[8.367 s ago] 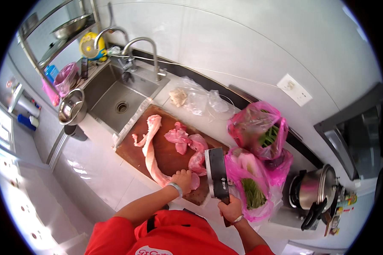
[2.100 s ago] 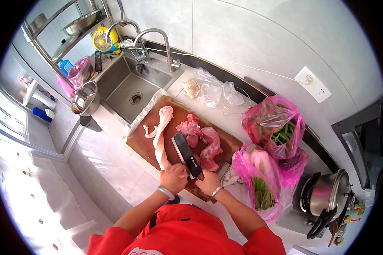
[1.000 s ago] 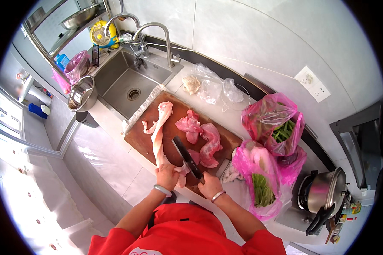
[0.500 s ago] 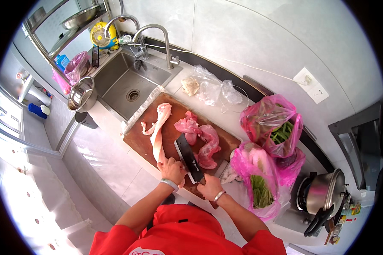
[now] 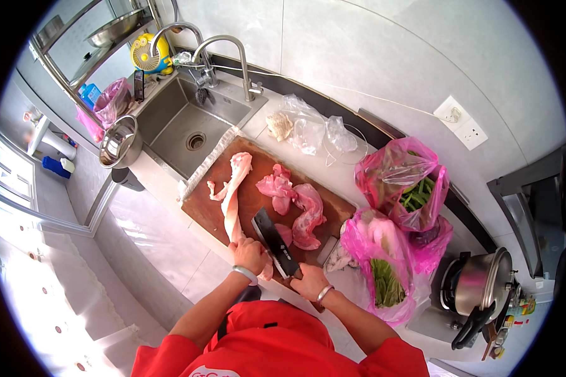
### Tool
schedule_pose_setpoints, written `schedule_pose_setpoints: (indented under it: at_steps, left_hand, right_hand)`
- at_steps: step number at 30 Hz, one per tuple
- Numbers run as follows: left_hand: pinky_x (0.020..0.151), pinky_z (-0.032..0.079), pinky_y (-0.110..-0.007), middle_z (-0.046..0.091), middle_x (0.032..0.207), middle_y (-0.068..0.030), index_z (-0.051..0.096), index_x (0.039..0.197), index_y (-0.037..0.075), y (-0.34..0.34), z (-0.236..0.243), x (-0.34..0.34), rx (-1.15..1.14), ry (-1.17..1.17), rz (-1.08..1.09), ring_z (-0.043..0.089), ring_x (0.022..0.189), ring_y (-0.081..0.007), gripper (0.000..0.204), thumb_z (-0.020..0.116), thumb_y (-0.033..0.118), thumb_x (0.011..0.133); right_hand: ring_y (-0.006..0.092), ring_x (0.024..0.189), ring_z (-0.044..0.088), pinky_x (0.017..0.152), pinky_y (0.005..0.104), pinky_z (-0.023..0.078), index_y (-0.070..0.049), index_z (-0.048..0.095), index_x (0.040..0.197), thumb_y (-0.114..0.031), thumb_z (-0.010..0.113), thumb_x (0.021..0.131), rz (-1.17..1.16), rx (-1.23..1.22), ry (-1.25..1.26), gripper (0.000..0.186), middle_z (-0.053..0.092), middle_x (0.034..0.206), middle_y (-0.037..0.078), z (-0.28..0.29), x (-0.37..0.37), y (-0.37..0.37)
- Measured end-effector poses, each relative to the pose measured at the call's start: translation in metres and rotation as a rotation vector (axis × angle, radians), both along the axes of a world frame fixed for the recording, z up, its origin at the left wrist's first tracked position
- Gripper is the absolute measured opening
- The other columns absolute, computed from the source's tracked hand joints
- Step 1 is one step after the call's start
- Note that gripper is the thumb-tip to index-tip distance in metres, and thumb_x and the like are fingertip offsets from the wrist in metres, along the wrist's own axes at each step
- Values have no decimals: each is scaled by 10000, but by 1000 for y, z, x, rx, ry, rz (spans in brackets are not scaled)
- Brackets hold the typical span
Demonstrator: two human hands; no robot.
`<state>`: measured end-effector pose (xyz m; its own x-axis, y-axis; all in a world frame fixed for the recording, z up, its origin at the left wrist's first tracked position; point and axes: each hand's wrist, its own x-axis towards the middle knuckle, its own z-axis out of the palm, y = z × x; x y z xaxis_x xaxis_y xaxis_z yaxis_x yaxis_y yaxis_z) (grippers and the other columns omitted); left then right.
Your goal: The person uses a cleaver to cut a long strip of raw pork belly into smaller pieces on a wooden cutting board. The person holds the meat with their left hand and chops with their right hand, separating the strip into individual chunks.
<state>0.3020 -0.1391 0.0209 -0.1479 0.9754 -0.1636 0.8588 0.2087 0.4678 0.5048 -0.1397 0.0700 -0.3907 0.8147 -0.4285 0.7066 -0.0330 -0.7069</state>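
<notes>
On the wooden cutting board (image 5: 207, 201) lies a long pale strip of meat (image 5: 234, 188). My left hand (image 5: 248, 254) is closed on the strip's near end, fingers curled. My right hand (image 5: 308, 283) grips the handle of a black cleaver (image 5: 271, 240), whose blade points away from me, low over the board and just right of my left fingers. Two reddish meat pieces (image 5: 277, 187) (image 5: 307, 213) lie to the blade's right, and a smaller pink piece shows partly beside the blade.
A steel sink (image 5: 176, 113) with two taps is at back left, a steel bowl (image 5: 119, 144) beside it. Clear plastic bags (image 5: 305, 132) lie behind the board. Pink bags of greens (image 5: 390, 182) stand to the right, with a pressure cooker (image 5: 475, 286) beyond.
The cleaver has swung left and down from beside the pink bags to over the board. In the last second, both hands and the blade have shifted only slightly.
</notes>
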Motion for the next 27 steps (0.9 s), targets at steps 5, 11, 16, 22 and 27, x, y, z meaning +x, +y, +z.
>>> schedule_pose_setpoints:
  at_steps: [5,11,16,22,27]
  left_hand:
    - [867,289,-483,620,837,-57,682,737,113,4,5,1,-72,76,-116,546,951,-247,123,598,199,711]
    - [871,300,-451,623,856,-54,671,741,100,-12,-11,-26,69,-181,-144,535,949,-256,119,637,209,710]
    - [853,335,-396,619,860,-63,661,773,83,-20,8,-24,138,-294,-17,529,943,-267,109,665,173,712]
    - [854,339,-400,607,847,-68,650,784,85,-21,17,-13,128,-247,66,523,937,-277,92,657,151,720]
    - [863,345,-416,604,875,-75,649,805,87,-19,21,-13,155,-235,36,509,963,-294,92,642,140,730]
  right_hand:
    - [421,826,599,741,466,472,11,568,856,-206,625,712,-30,-2,-35,267,623,843,244,-5,-20,5]
    - [373,705,620,651,430,495,12,563,855,-183,632,716,-80,119,56,250,617,724,213,-13,-28,17]
    - [213,465,586,448,352,476,6,545,863,-141,609,741,-142,10,167,202,588,619,113,-19,-7,19]
    - [167,430,566,403,317,446,5,545,859,-118,606,747,-146,-267,230,177,569,579,75,20,-4,18]
    - [161,428,564,405,314,442,16,542,848,-118,607,750,-97,-265,243,179,564,559,74,11,-3,10]
